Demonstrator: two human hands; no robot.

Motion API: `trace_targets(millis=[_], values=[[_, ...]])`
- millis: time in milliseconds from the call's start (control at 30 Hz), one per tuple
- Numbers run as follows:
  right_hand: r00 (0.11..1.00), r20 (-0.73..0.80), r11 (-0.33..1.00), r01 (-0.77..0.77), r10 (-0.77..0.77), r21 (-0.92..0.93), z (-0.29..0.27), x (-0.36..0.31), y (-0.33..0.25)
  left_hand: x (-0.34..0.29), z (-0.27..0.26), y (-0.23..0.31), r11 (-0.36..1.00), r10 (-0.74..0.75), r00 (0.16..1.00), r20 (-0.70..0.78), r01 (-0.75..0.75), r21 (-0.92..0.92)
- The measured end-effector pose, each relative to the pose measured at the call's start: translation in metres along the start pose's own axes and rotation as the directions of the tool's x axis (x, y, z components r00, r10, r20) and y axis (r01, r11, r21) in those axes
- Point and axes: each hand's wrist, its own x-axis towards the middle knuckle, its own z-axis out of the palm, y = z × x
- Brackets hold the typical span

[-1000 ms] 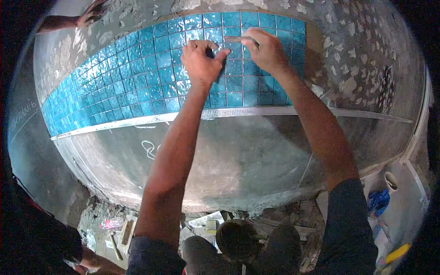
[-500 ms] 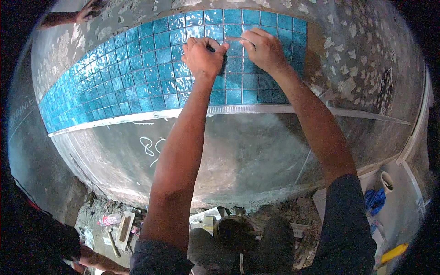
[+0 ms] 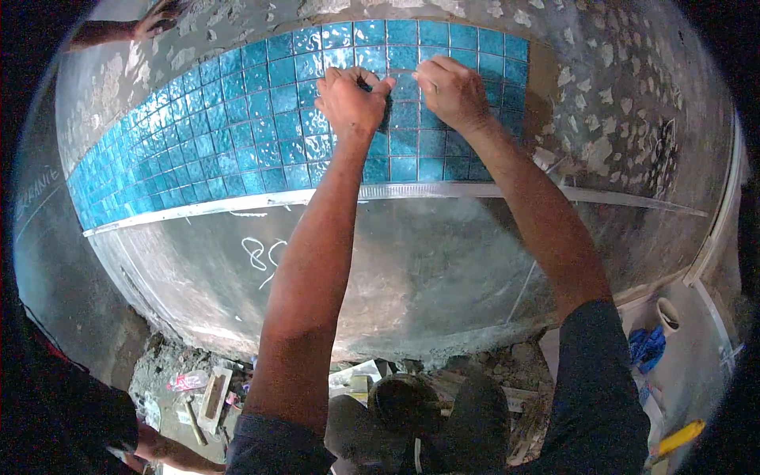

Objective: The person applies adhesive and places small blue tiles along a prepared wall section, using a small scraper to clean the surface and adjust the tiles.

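Glossy blue square tiles point(image 3: 285, 99) cover a wide band of the wall in front of me. My left hand point(image 3: 354, 101) is at the middle of the band, thumb and fingers curled in a pinch; what they hold, if anything, is hidden. Just to its right, my right hand point(image 3: 454, 91) is closed in front of the tiles, thumb against the bent fingers. A thin strip seems to run from its fingertips toward my left thumb along a joint, too fine to name.
A pale metal profile point(image 3: 443, 190) runs under the lowest tiles. A person's hand point(image 3: 158, 20) touches the wall at upper left; another arm point(image 3: 178, 453) shows at lower left. Below are a hammer point(image 3: 195, 423), a wooden float point(image 3: 214, 393), a dark bucket point(image 3: 404, 402) and a blue bag point(image 3: 647, 348).
My right hand has shifted slightly down and left, nearer the left hand, and the thin strip between them shows less. My left hand stays almost in place.
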Motion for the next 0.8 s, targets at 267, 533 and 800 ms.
trace_targets(millis=[267, 533, 800], values=[[1.000, -0.017, 0.998, 0.007, -0.008, -0.054, 0.009, -0.006, 0.000, -0.002, -0.002, 0.002, 1.000, -0.020, 1.000, 0.002, 0.021, -0.020], [0.997, -0.075, 1.000, -0.016, 0.015, -0.020, 0.014, -0.004, -0.003, 0.000, -0.006, 0.003, 1.000, -0.018, 1.000, 0.002, 0.018, -0.003], [0.995, -0.081, 0.999, -0.050, 0.051, 0.011, 0.011, -0.002, -0.007, 0.084, -0.021, -0.030, 0.969, 0.171, 0.981, -0.090, -0.184, -0.163]])
